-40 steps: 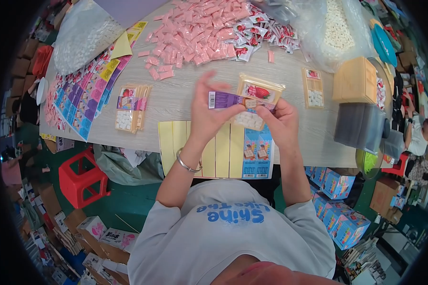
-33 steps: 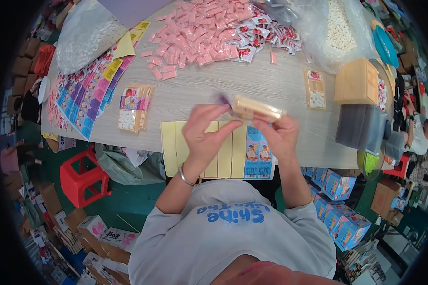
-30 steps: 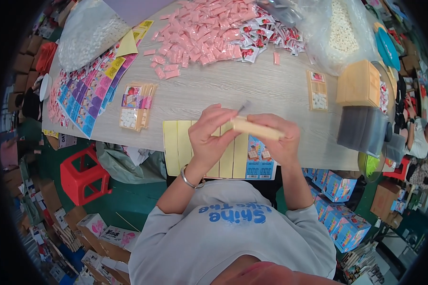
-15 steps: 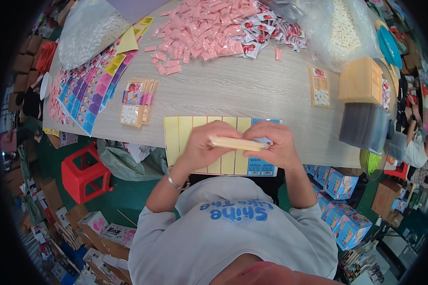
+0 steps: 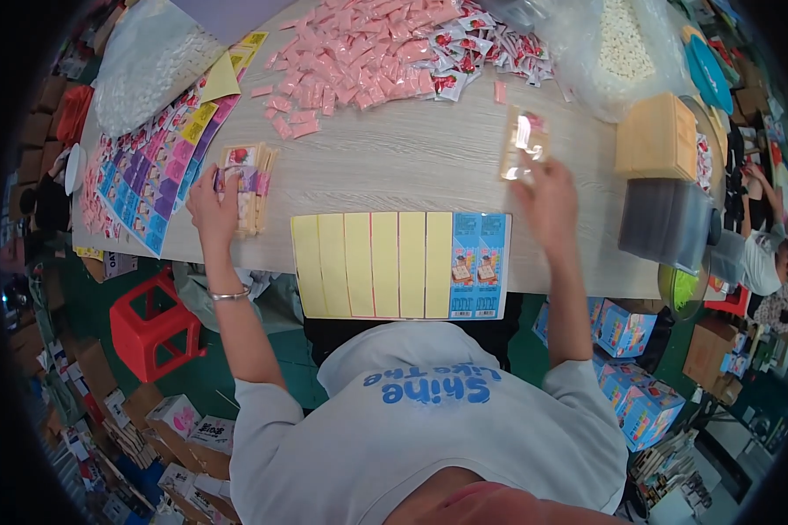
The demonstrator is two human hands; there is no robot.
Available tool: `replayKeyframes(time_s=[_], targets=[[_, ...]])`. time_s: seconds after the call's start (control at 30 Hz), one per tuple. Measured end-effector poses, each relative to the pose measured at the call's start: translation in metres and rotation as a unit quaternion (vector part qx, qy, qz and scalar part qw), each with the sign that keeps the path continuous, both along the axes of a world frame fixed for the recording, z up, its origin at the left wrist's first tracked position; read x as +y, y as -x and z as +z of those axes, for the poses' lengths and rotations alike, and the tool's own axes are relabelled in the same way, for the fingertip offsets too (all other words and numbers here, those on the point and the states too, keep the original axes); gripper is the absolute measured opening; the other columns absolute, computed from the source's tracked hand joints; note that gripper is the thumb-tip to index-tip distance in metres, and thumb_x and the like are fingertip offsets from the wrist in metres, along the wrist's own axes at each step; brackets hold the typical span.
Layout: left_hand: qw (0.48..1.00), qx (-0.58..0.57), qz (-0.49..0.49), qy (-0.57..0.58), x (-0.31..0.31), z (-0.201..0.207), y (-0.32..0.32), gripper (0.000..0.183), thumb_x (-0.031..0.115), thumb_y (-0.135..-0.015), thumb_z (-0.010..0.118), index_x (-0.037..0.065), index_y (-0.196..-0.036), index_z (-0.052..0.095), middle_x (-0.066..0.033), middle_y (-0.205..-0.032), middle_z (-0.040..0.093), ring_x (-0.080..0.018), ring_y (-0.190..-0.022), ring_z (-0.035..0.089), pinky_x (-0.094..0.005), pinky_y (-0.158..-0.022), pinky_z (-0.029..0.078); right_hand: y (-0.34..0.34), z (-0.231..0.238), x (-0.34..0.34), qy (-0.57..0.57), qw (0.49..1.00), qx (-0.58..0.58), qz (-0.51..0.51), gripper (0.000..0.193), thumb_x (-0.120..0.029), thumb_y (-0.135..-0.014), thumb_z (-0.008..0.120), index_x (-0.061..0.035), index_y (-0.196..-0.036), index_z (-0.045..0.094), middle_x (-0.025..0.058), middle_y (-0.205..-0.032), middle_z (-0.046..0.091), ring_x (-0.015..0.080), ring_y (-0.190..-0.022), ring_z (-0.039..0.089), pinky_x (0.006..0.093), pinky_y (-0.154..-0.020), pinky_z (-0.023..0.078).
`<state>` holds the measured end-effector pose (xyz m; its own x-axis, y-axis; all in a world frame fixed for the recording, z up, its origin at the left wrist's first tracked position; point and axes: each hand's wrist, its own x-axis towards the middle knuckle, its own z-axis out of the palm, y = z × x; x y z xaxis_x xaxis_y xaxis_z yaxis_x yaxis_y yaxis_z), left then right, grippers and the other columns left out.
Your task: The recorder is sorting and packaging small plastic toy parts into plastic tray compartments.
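My left hand (image 5: 213, 208) grips the near left edge of a small stack of pale yellow compartment trays (image 5: 252, 206). The top one has white pieces and a pink-purple label; part of it is hidden by my fingers. At the right, my right hand (image 5: 548, 201) pinches the lower end of another compartment tray (image 5: 524, 140), slightly blurred, with glare on its clear cover. Between my arms a sheet of yellow strips (image 5: 359, 262) with blue printed strips at its right side lies along the table's near edge.
Pink wrapped packets (image 5: 359, 52) and red-white sachets (image 5: 477, 39) are heaped at the far side. A bag of white pieces (image 5: 626, 52) and stacked yellow trays (image 5: 661, 140) above a grey bin (image 5: 665, 223) stand right. Colourful label sheets (image 5: 162, 162) fan out left. A red stool (image 5: 153, 324) stands below.
My hands have parted from the tray they held at the middle. The left went to the stack at the left. The right took the tray lying at the right and shifted it leftward.
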<state>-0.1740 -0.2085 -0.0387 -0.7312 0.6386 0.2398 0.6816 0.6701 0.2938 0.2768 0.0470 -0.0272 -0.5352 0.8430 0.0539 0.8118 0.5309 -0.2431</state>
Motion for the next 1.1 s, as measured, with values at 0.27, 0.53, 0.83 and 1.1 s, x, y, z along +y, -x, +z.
replayKeyframes(time_s=[0.27, 0.53, 0.83, 1.1], targets=[[0.991, 0.12, 0.019, -0.058, 0.013, 0.023, -0.028, 0.048, 0.027, -0.096, 0.063, -0.003, -0.133, 0.056, -0.0242, -0.12, 0.062, -0.0367, -0.109, 0.06, -0.0433, -0.096, 0.046, 0.043, 0.016, -0.063, -0.092, 0.989, 0.105, 0.057, 0.043, -0.017, -0.08, 0.077, -0.0168, -0.123, 0.069, 0.0108, -0.108, 0.062, 0.0291, -0.1, 0.057, 0.0431, -0.084, 0.045], [0.923, -0.146, -0.342, -0.095, 0.076, 0.003, -0.244, 0.039, 0.028, -0.075, 0.08, 0.012, -0.11, 0.071, -0.0065, -0.115, 0.064, -0.0264, -0.114, 0.054, -0.0471, -0.102, 0.034, 0.031, -0.014, -0.077, -0.039, 0.976, 0.105, 0.187, 0.032, -0.012, -0.076, 0.077, -0.0136, -0.107, 0.071, -0.0002, -0.098, 0.061, 0.0226, -0.094, 0.056, 0.0394, -0.077, 0.044], [0.938, -0.129, -0.311, -0.085, 0.088, -0.015, -0.258, 0.036, 0.036, -0.075, 0.081, 0.017, -0.104, 0.072, -0.002, -0.102, 0.058, -0.0238, -0.108, 0.05, -0.0476, -0.105, 0.027, 0.024, -0.02, -0.062, -0.024, 0.958, 0.185, 0.216, 0.027, -0.009, -0.075, 0.074, -0.0114, -0.102, 0.072, 0.0021, -0.093, 0.062, 0.0244, -0.083, 0.059, 0.0382, -0.07, 0.049], [0.939, -0.126, -0.309, -0.085, 0.09, -0.015, -0.262, 0.03, 0.033, -0.077, 0.08, 0.017, -0.1, 0.071, -0.0016, -0.101, 0.058, -0.0235, -0.108, 0.05, -0.0494, -0.106, 0.026, 0.019, -0.022, -0.056, -0.049, 0.944, 0.227, 0.233, 0.027, -0.011, -0.071, 0.076, -0.0129, -0.097, 0.075, 0.0001, -0.086, 0.062, 0.0205, -0.075, 0.06, 0.0345, -0.06, 0.051]])
